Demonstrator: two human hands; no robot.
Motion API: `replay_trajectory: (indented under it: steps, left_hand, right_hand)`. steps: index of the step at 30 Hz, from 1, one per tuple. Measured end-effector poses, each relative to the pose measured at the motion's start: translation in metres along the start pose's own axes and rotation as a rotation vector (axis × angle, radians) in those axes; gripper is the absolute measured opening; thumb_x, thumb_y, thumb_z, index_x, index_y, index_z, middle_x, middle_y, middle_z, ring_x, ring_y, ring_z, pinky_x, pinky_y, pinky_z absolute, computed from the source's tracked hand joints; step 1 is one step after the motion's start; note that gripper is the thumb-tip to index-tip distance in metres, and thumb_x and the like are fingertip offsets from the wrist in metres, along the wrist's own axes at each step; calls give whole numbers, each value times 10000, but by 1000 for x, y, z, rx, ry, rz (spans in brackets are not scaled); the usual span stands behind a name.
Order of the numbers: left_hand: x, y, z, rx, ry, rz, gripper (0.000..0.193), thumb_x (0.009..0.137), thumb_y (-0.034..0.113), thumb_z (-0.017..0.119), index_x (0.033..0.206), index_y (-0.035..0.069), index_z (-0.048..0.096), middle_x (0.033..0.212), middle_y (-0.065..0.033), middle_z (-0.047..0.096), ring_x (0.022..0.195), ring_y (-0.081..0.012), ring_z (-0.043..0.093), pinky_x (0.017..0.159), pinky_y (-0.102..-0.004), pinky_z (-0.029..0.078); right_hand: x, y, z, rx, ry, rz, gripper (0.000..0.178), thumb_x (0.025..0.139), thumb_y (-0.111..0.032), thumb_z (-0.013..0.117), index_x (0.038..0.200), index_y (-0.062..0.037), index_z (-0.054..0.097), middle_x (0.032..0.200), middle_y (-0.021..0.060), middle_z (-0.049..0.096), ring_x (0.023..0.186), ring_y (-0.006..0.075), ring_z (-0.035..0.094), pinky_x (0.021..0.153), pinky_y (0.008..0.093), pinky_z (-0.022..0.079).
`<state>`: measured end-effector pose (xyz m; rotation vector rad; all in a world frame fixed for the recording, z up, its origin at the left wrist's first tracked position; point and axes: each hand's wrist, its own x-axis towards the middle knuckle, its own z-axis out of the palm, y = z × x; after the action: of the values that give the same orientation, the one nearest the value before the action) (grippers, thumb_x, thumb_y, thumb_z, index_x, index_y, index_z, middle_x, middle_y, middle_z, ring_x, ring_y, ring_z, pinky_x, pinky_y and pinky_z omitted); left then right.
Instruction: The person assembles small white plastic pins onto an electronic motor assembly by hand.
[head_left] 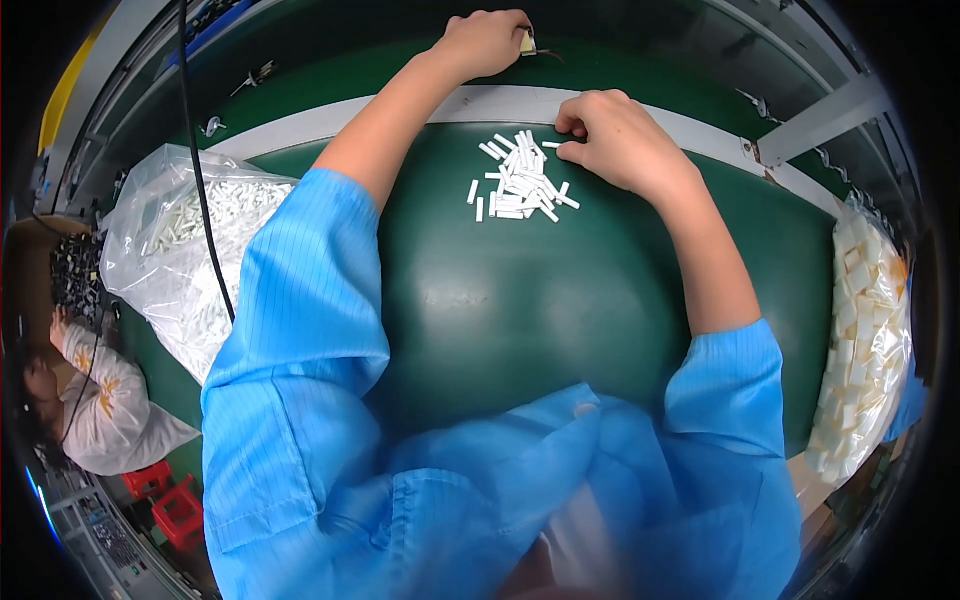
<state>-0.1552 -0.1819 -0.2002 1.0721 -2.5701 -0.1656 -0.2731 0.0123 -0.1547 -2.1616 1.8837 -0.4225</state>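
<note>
At the far side my left hand [485, 42] reaches over the white rail, its fingers closed on a small pale-yellow part with thin dark wires [528, 42]. Much of that part is hidden by the fingers. My right hand [625, 140] is curled beside a loose pile of small white sticks [522, 180] on the green worktop [500, 300]. One small white stick [551, 145] pokes out at the tip of its thumb, apparently pinched there. Several other sticks lie scattered round the pile's edge.
A clear bag of small white pieces [215, 225] lies left, with a black cable [205, 200] hanging before it. At right is a clear bag of cream blocks [860, 340]. Beyond the white rail [500, 103] runs a green belt holding small wired parts [255, 78]. Another person [110, 400] sits far left.
</note>
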Motion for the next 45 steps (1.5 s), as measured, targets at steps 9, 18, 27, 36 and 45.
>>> replay_trajectory:
  steps: [9, 18, 27, 36, 45]
  left_hand:
    - [1, -106, -29, -35, 457, 41, 241, 901, 153, 471, 1046, 47, 632, 1053, -224, 621, 998, -386, 586, 873, -456, 465]
    - [-67, -320, -84, 458, 25, -663, 506, 857, 327, 507, 1347, 208, 455, 1378, -140, 449, 1266, -333, 432, 1025, -457, 369]
    - [-30, -179, -101, 421, -81, -242, 380, 845, 317, 554, 1124, 70, 630, 1115, -201, 623, 1039, -376, 588, 891, -416, 477]
    - [-34, 0, -30, -1715, 153, -238, 74, 945, 94, 470, 967, 40, 515, 847, -84, 589, 637, -128, 519, 546, -224, 419]
    - [-29, 9, -1, -1939, 138, -435, 115, 977, 109, 423, 992, 22, 497, 901, -122, 591, 697, -166, 548, 594, -258, 481]
  right_hand:
    - [-4, -3, -2, -172, -29, -47, 94, 725, -30, 623, 782, 45, 630, 706, 193, 602, 701, 327, 595, 680, 376, 491]
    - [13, 23, 8, 512, 3, 122, 215, 808, -102, 666, 971, 38, 665, 765, 61, 652, 681, 121, 597, 664, 261, 502]
    - [41, 32, 35, 639, 213, 164, 213, 819, -162, 683, 957, -1, 667, 836, 52, 667, 763, 118, 620, 736, 248, 495]
    - [67, 46, 44, 468, 386, 150, 247, 809, -239, 676, 967, -49, 693, 871, 75, 696, 810, 170, 658, 789, 294, 500]
    - [74, 57, 51, 381, 398, 124, 247, 786, -215, 693, 960, -39, 687, 845, 94, 699, 795, 192, 669, 777, 288, 510]
